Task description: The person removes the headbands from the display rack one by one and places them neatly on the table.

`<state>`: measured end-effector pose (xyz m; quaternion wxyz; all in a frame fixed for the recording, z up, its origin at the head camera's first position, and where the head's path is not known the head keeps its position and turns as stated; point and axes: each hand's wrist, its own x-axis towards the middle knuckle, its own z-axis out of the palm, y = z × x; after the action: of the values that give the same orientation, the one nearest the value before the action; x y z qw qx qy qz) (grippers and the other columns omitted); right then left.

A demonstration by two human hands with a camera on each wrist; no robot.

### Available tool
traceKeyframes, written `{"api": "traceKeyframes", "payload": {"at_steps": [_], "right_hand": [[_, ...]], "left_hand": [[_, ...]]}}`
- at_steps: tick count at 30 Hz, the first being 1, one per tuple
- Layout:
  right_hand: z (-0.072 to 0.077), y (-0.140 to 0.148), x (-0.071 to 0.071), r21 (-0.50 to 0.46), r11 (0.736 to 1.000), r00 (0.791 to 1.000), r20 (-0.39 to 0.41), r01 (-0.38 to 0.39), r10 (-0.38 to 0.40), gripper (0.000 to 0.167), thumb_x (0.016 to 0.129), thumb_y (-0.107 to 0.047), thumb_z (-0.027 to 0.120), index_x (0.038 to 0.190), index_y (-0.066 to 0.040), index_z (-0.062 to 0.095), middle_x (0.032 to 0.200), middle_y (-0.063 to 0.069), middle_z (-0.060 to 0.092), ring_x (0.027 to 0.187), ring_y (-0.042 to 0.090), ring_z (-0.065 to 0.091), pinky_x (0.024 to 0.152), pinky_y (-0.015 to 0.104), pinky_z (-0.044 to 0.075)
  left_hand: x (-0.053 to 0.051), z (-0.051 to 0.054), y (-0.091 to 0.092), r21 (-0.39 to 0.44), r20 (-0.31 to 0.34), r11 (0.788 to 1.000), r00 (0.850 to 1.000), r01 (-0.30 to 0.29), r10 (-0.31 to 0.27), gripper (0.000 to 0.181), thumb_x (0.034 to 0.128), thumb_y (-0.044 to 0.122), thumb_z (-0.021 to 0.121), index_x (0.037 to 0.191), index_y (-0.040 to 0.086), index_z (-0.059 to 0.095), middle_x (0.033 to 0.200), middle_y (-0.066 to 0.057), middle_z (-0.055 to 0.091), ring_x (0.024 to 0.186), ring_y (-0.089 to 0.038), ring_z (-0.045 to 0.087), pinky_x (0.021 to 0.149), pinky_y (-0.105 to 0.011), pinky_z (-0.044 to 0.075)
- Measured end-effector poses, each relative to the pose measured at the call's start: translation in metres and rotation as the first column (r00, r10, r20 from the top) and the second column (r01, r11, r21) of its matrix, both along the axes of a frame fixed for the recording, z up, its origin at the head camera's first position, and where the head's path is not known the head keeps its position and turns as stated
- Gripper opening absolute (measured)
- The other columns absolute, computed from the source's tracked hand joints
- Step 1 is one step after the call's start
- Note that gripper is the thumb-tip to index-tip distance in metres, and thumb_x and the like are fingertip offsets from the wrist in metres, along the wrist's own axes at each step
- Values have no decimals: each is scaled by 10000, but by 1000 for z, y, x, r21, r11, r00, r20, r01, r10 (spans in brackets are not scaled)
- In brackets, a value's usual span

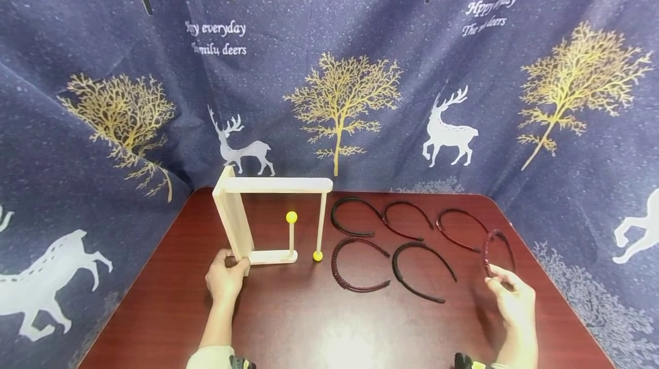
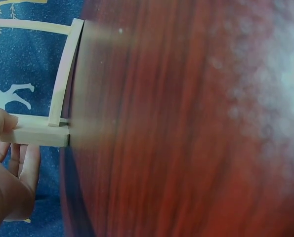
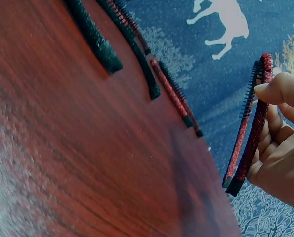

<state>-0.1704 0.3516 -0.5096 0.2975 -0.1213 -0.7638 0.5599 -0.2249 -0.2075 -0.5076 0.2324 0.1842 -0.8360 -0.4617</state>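
My left hand [image 1: 225, 278] grips the near lower edge of the board of a pale wooden stand [image 1: 234, 221]. Two arms run rightward from that board, a long upper one and a short lower one, each with a thin rod ending in a yellow ball [image 1: 292, 217]. In the left wrist view, the thumb lies on top of the board [image 2: 40, 135] and fingers are beneath it. My right hand [image 1: 515, 298] pinches a dark red glittery headband [image 3: 254, 140] with comb teeth inside, raised above the table's right side.
Several headbands lie spread on the reddish-brown table [image 1: 288, 323]: a black one [image 1: 407, 284], a dark red one [image 1: 336, 266], another black one [image 1: 334, 220], and red ones [image 1: 455, 238] farther back. A blue curtain [image 1: 360, 14] printed with deer and trees hangs behind.
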Motion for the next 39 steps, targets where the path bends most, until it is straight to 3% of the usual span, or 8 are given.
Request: {"api": "traceKeyframes", "payload": {"at_steps": [8,12,16,22,27,29,36,39], "right_hand": [[7,0,8,84,993,971,218,82,-99,241,771,32,644,1010,23,676,628,-106,562,600,13,489,542,166,383],[4,3,8,142,989,952,297,41,-82,290,761,16,662,1047,60,650,630,-105,580,585,15,496,518,196,403],[1,5,5,166,985,935,355,-52,-11,343,781,-2,665,1109,86,615,711,-97,629,620,-8,530,542,196,437],[-1,9,4,187,972,904,425,-141,50,365,813,-44,659,1151,80,598,876,75,684,683,-37,536,577,201,449],[-2,13,5,215,961,877,477,-176,54,355,819,-56,646,1143,80,599,862,87,683,632,34,519,555,236,430],[-2,14,5,219,957,873,484,-191,63,357,821,-57,640,1147,82,594,841,81,679,600,63,510,540,247,419],[-4,18,-1,301,925,864,501,-231,53,346,812,-75,648,1133,52,618,927,152,680,738,100,537,660,260,402],[-6,20,-5,290,924,860,505,-250,74,342,806,-57,635,1123,71,611,883,136,675,681,108,530,614,258,407]], "left_hand": [[2,2,2,12,22,1000,1000,10,-11,233,723,152,696,928,81,608,879,-110,666,898,-340,559,797,-482,337],[1,2,1,12,23,1000,1000,10,-10,230,721,155,694,924,87,609,869,-99,662,892,-331,559,795,-470,338],[0,3,1,14,11,1000,1000,0,0,216,714,155,693,905,95,614,852,-87,664,886,-319,561,785,-450,340],[0,2,0,24,9,1000,1000,-3,2,212,709,152,692,901,100,619,853,-87,669,890,-320,560,789,-457,339],[2,1,1,24,14,1000,1000,4,-5,219,718,150,696,913,88,617,862,-103,670,894,-329,560,799,-472,336],[2,1,0,28,16,1000,1000,2,-2,217,717,150,694,911,88,617,859,-101,669,890,-323,558,795,-463,333],[0,0,1,14,10,1000,1000,-18,17,216,704,157,701,893,92,619,845,-90,668,869,-320,564,773,-450,337],[0,-1,0,17,12,1000,1000,-18,17,218,704,156,699,897,93,619,851,-93,669,873,-321,563,776,-447,335]]}}
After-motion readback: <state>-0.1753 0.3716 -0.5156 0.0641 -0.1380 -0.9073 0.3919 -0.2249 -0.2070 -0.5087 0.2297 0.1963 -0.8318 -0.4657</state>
